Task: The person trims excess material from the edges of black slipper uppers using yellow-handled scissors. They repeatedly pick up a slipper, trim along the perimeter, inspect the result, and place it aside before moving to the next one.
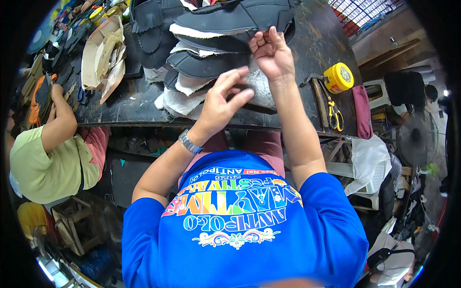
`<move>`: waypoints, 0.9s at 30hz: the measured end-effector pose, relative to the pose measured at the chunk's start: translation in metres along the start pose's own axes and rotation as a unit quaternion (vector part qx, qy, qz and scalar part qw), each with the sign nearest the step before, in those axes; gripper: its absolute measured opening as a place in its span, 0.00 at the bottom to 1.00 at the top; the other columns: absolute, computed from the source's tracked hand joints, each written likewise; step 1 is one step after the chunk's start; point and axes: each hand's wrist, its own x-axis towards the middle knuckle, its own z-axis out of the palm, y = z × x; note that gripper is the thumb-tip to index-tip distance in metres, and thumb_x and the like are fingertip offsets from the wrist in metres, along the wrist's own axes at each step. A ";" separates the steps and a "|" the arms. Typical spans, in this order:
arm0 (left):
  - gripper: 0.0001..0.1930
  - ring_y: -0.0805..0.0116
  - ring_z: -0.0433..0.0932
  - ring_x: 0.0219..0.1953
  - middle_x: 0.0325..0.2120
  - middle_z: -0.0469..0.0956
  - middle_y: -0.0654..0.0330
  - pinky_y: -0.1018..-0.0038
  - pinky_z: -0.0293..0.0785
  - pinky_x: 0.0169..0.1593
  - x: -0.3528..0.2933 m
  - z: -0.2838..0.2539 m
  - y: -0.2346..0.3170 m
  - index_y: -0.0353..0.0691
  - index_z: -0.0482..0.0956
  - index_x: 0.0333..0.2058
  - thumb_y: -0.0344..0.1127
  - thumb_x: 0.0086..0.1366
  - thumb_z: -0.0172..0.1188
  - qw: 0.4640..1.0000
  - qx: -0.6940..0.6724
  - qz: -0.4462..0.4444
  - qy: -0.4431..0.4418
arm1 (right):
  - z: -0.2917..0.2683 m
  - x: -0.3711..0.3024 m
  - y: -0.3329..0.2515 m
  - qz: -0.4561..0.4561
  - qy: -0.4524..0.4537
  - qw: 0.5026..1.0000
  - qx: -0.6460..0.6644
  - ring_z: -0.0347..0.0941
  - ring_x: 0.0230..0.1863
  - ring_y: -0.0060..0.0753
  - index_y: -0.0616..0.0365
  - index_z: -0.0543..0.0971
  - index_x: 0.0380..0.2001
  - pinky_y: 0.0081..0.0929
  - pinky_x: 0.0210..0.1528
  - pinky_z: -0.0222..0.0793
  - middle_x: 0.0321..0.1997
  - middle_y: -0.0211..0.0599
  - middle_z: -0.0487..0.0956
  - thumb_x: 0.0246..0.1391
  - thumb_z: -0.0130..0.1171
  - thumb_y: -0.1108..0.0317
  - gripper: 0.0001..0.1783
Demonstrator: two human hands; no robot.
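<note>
Several black shoe uppers (209, 65) with ragged white lining edges lie stacked on the dark worktable (139, 103) ahead of me. My left hand (223, 101) is at the near side of the stack, its thumb and fingers apart and nothing visible in them. Higher and to the right is my right hand (273, 57), palm toward me, close to the edge of the top upper (230, 19). Its fingers are curled in; whatever they may pinch is too small to make out. A grey, rough, rounded block (261, 89) sits between my hands, partly covered by them.
Right of my hands are a yellow tub (339, 78), a hammer (319, 101), yellow-handled scissors (334, 115) and a maroon cloth pouch (362, 113). A cardboard tray (103, 57) of scraps stands left. Another person (53, 149) works at the far left, beside the table.
</note>
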 end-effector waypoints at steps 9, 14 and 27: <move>0.16 0.62 0.72 0.53 0.46 0.76 0.55 0.63 0.64 0.63 0.065 0.022 -0.024 0.42 0.75 0.45 0.46 0.66 0.61 0.875 -0.457 -0.128 0.093 | -0.026 -0.070 -0.003 0.016 0.086 0.995 -0.056 0.78 0.36 0.34 0.49 0.79 0.38 0.35 0.40 0.74 0.36 0.36 0.82 0.61 0.58 0.69 0.04; 0.08 0.64 0.76 0.47 0.39 0.79 0.57 0.63 0.71 0.59 0.093 0.019 -0.032 0.38 0.76 0.40 0.36 0.67 0.60 0.872 -0.453 -0.105 0.151 | -0.031 -0.062 -0.009 0.045 0.065 0.996 -0.046 0.77 0.36 0.35 0.50 0.79 0.39 0.38 0.41 0.74 0.37 0.36 0.82 0.61 0.57 0.68 0.05; 0.13 0.80 0.74 0.37 0.39 0.79 0.65 0.80 0.72 0.41 0.051 -0.025 -0.014 0.39 0.75 0.50 0.31 0.68 0.56 0.893 -0.406 -0.101 -0.168 | -0.037 -0.119 -0.005 0.196 -0.097 0.954 0.204 0.68 0.62 0.49 0.57 0.67 0.62 0.55 0.60 0.64 0.62 0.52 0.70 0.59 0.36 0.28 0.46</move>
